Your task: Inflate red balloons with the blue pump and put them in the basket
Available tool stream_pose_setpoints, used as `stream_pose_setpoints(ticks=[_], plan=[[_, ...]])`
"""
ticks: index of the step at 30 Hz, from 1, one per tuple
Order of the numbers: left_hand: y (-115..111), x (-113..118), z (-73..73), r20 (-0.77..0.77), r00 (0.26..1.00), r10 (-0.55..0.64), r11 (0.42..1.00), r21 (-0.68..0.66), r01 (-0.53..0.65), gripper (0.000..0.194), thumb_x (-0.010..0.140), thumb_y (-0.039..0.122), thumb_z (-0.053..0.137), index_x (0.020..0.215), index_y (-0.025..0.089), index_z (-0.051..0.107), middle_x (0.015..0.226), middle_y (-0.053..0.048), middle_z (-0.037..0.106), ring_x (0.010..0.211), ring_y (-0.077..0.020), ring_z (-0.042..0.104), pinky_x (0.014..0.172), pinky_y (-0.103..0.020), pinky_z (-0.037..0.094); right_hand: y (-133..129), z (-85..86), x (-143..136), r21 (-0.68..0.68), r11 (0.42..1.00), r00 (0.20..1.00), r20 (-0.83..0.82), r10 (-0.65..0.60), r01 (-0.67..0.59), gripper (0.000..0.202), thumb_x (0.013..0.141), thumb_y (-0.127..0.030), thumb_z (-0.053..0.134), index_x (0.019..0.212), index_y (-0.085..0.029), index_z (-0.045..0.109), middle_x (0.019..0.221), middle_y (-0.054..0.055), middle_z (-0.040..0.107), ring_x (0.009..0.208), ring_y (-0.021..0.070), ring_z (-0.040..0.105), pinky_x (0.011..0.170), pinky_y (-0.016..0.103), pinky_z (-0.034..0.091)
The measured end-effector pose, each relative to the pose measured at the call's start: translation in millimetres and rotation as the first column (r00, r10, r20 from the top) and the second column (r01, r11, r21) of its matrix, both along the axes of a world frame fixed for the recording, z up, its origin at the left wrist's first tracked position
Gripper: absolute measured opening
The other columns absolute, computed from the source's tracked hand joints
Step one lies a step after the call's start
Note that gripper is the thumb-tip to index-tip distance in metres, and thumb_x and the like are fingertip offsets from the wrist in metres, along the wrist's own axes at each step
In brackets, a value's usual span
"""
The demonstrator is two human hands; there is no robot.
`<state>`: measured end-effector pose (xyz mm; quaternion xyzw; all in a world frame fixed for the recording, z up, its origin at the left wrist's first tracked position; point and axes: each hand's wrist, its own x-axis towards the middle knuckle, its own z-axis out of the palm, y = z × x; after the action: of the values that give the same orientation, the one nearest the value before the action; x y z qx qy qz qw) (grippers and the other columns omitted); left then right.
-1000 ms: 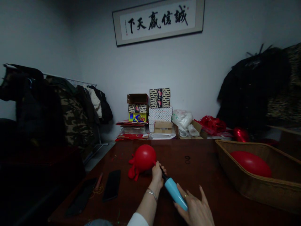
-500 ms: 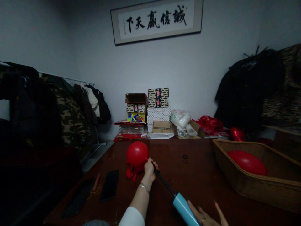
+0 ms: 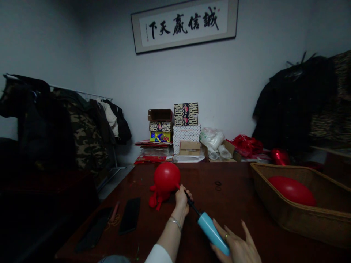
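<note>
My left hand [image 3: 182,199] is closed round the neck of an inflated red balloon [image 3: 167,177] and the black front end of a hand balloon pump. Small limp red balloons [image 3: 155,199] lie beside the inflated one, at its lower left. The light blue barrel of the balloon pump [image 3: 210,231] points up and left toward my left hand, with a short stretch of black rod between them. My right hand [image 3: 238,246] grips the barrel's rear part, thumb beneath and some fingers raised. A ring is on one finger.
A wicker basket [image 3: 296,215] at the right holds another red balloon [image 3: 293,190]. Black rings [image 3: 218,183] lie on the dark table [image 3: 233,204]. A dark phone [image 3: 129,215] lies at the left. Boxes [image 3: 186,137] and plastic bags [image 3: 211,138] are stacked beyond the far edge.
My right hand and the blue barrel have moved up and left toward my left hand, so less black rod shows. The balloon and left hand appear slightly further right.
</note>
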<state>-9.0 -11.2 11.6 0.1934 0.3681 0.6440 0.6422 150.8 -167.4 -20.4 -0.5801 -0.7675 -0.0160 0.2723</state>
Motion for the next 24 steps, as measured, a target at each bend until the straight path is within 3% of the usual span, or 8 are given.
stream_pose_setpoints(ticks=[4,9,17,24], plan=[[-3,9,-3.0,-0.004,1.000,-0.027,1.000,-0.012,0.027,0.026,0.085,0.040,0.046,0.069,0.020,0.037,0.048,0.006,0.039,0.037,-0.0073,0.036,0.039,-0.020,0.028,8,16.5,-21,0.000,0.999,0.999,-0.015,-0.040,0.040,0.051,0.080,-0.033,0.051,0.130,-0.026,0.045,0.107,0.005,0.067,0.103,0.0254,0.060,0.107,0.057,0.001],[-3,9,-8.0,-0.004,0.999,-0.040,0.999,-0.026,0.040,0.028,0.084,0.042,0.047,0.070,0.020,0.038,0.048,0.006,0.038,0.037,-0.0072,0.036,0.039,-0.020,0.028,10,20.3,-29,0.015,0.998,0.998,-0.011,-0.065,0.065,0.050,0.081,-0.033,0.050,0.130,-0.025,0.045,0.103,0.006,0.068,0.099,0.0234,0.062,0.108,0.054,0.001],[-2,6,-15.6,-0.014,1.000,-0.020,1.000,-0.023,0.020,0.026,0.085,0.038,0.046,0.069,0.020,0.038,0.047,0.007,0.038,0.037,-0.0075,0.037,0.039,-0.020,0.028,7,0.3,-19,-0.025,1.000,1.000,-0.025,-0.011,0.010,0.054,0.082,-0.035,0.050,0.134,-0.028,0.040,0.111,0.006,0.065,0.103,0.0248,0.060,0.107,0.055,-0.005],[7,-14,-7.2,-0.027,0.999,0.019,1.000,-0.023,-0.020,0.024,0.086,0.033,0.044,0.068,0.020,0.038,0.048,0.006,0.040,0.036,-0.0073,0.037,0.040,-0.020,0.028,-4,-22.2,12,-0.069,0.995,0.997,-0.016,0.076,-0.077,0.061,0.080,-0.038,0.054,0.137,-0.035,0.030,0.116,0.002,0.062,0.107,0.0280,0.057,0.107,0.061,0.000]])
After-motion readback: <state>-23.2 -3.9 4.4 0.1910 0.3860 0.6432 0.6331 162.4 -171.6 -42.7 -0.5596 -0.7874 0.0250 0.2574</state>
